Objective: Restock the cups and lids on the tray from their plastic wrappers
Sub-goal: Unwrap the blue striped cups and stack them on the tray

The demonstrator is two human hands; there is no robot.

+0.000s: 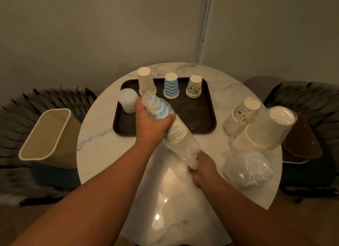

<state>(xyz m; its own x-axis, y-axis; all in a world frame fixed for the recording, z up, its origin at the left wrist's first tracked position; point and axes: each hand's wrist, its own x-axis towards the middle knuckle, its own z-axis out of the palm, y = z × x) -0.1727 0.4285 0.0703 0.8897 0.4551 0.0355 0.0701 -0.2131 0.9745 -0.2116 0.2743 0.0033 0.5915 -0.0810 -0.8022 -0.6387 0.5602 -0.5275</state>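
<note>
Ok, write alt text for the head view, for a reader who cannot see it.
Over a round marble table, the left hand grips a plastic-wrapped sleeve of blue striped cups while the right hand pinches the wrapper's end. Behind it, a dark tray holds three upturned cup stacks and a stack of lids; more wrapped sleeves lie at right.

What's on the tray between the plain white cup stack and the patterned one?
In the head view, the blue wavy-striped cup stack stands between the white stack and the patterned stack.
</note>
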